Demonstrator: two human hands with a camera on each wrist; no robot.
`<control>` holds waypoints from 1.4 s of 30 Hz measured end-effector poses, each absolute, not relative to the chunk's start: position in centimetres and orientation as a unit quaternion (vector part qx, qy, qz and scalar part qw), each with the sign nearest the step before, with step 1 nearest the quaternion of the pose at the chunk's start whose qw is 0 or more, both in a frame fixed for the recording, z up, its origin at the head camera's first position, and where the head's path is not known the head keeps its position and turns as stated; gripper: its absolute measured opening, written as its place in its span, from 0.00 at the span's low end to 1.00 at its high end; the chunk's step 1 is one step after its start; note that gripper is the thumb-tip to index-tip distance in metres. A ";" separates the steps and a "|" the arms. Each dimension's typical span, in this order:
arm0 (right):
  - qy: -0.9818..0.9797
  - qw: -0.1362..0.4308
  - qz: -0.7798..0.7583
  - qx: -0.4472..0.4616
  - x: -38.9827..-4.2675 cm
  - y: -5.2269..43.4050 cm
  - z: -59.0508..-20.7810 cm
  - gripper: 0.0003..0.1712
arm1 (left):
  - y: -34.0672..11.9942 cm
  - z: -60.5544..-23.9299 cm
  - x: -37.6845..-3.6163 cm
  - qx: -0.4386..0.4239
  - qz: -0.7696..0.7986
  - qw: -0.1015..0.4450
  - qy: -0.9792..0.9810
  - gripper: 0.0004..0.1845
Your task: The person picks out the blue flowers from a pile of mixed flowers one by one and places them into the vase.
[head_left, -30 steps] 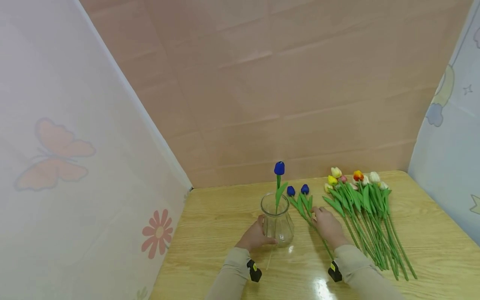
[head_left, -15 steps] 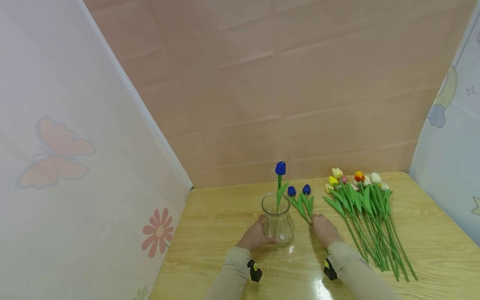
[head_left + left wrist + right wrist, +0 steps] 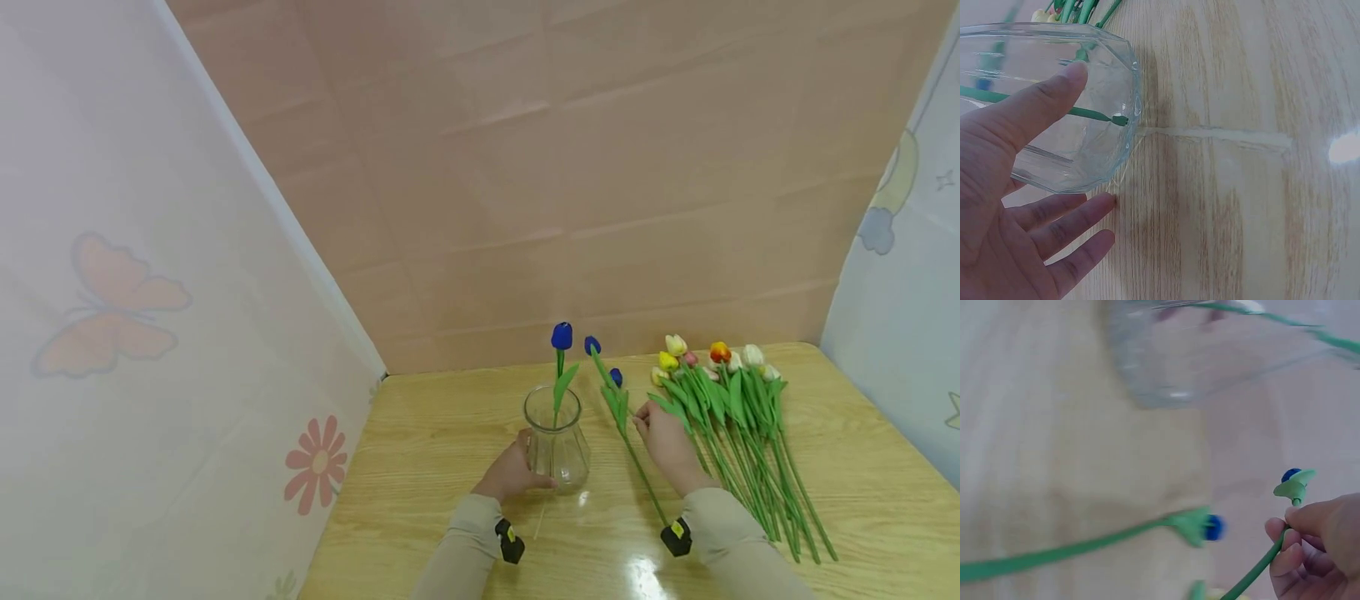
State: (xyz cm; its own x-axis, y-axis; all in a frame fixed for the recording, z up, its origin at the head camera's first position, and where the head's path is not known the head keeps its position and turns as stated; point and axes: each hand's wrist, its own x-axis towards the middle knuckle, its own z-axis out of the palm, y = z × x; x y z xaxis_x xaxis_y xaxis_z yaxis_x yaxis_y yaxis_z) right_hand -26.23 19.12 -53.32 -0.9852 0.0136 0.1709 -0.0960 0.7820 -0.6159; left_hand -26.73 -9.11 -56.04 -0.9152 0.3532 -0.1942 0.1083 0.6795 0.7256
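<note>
At the far left stands a pale side panel printed with an orange butterfly (image 3: 108, 304) and a red flower (image 3: 315, 465). The wooden tabletop (image 3: 442, 433) begins beside it and runs right.

The left hand (image 3: 512, 473) rests against the near left side of the glass vase (image 3: 556, 440). In the left wrist view its thumb (image 3: 1035, 109) lies straight along the glass wall and the other fingers (image 3: 1066, 219) spread relaxed below the base, so the hand is open and steadying rather than gripping. The vase stands upright on the tabletop, near the middle. One blue tulip (image 3: 561, 336) stands in it, stem down inside the glass, bloom above the rim.

Just right of the vase, the right hand (image 3: 666, 442) pinches the green stem of a second blue tulip (image 3: 592, 345). This tulip is lifted off the tabletop, tilted, its bloom just beside the one in the vase. A third blue tulip (image 3: 616, 377) lies on the tabletop behind it.

Farther right, touching the right hand's far side, a row of tulips (image 3: 720, 367) in yellow, pink, orange and white lies flat, blooms far and stems near. A pale panel (image 3: 900, 275) with a moon print closes the right edge.
</note>
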 end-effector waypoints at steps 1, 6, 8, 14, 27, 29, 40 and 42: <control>-0.936 0.098 0.337 0.018 -26.0 19.3 -52.5 0.06 | -9.1 -56.1 -26.7 0.127 0.378 0.162 0.903 0.57; -0.919 0.188 0.347 0.020 -24.5 19.7 -49.4 0.07 | -9.1 -56.4 -26.7 0.130 0.384 0.159 0.900 0.56; -0.913 0.210 0.348 0.023 -23.9 19.8 -48.5 0.07 | -9.1 -56.4 -26.8 0.131 0.387 0.156 0.899 0.56; -0.906 0.217 0.362 0.025 -22.4 19.3 -47.2 0.06 | -9.1 -56.4 -26.9 0.126 0.385 0.160 0.900 0.57; -0.898 0.259 0.352 0.045 -22.0 18.8 -48.0 0.05 | -8.9 -45.3 -26.8 0.093 0.149 0.032 0.984 0.30; -0.896 0.269 0.351 0.046 -22.0 18.8 -48.2 0.05 | -8.1 -42.5 -26.5 0.070 0.141 -0.065 0.985 0.25; -0.888 0.301 0.340 0.070 -21.7 18.4 -47.7 0.06 | -0.6 -39.0 -24.5 0.203 0.514 0.072 0.830 0.24; -0.888 0.298 0.341 0.076 -21.6 18.2 -47.7 0.06 | 0.5 -39.9 -24.3 0.183 0.526 0.114 0.823 0.28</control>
State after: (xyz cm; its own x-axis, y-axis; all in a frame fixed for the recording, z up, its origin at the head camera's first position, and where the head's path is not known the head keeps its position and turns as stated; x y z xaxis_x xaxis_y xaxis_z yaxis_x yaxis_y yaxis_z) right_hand -21.61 18.19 -47.74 -0.8107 0.0683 0.5815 -0.3379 0.7564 -0.5601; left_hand -24.27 0.50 -39.91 -0.9071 0.4209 0.0046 0.1811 0.3803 0.9069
